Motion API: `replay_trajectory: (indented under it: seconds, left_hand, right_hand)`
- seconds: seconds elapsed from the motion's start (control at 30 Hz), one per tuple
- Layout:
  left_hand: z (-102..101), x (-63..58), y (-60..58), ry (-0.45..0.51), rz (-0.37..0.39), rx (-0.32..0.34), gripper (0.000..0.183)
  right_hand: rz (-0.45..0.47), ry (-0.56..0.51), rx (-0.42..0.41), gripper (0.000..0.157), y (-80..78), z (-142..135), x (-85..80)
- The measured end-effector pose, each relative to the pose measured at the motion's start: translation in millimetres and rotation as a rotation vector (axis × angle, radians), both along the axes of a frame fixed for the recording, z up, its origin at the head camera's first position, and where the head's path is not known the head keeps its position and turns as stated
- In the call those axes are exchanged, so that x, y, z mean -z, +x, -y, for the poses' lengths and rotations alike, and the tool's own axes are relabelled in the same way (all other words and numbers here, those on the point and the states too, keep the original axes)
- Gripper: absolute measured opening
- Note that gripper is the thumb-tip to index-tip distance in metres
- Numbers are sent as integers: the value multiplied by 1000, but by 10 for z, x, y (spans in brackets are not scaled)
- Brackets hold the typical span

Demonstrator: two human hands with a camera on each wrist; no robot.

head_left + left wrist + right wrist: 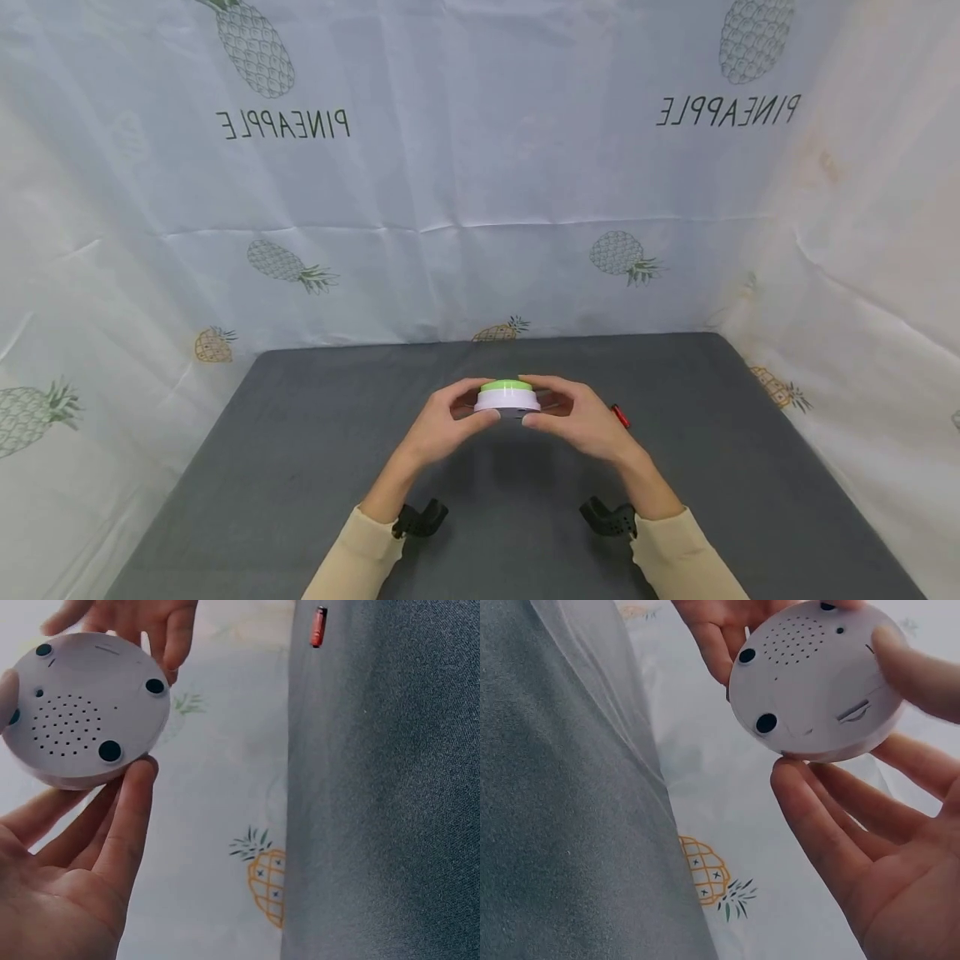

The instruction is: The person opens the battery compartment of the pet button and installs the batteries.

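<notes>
Above the table, a round white push-button buzzer (507,398) with a green top is held between both hands. My left hand (448,421) grips its left side, thumb at the lower edge and fingers around the rim. On the opposite side, my right hand (581,417) grips the rim in the same way. In the left wrist view the buzzer's underside (75,712) shows dark round feet and a cluster of small holes. A slotted tab on that base (853,711) appears in the right wrist view.
A small red battery (620,416) lies on the dark grey table (315,467), just beyond my right hand. White curtain cloth (480,167) printed with pineapples hangs at the back and on both sides. A black wrist mount (609,517) is strapped to each forearm.
</notes>
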State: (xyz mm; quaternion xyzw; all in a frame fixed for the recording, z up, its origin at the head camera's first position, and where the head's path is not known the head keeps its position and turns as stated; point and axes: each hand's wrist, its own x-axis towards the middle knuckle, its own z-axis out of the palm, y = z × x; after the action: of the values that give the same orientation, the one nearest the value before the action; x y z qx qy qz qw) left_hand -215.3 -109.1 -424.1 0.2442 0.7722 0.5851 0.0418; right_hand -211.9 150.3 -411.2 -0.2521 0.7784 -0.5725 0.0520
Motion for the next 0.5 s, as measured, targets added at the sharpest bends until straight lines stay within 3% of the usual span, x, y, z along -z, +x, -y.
replay_trajectory:
  seconds: [0.27, 0.5]
  left_hand:
    - [-19, 23, 4, -9, 10, -16, 41]
    - [-41, 28, -3, 10, -7, -28, 34]
  right_hand:
    - [-49, 35, 58, 51, 22, 56, 23]
    - [-88, -5, 75, 48, 26, 98, 29]
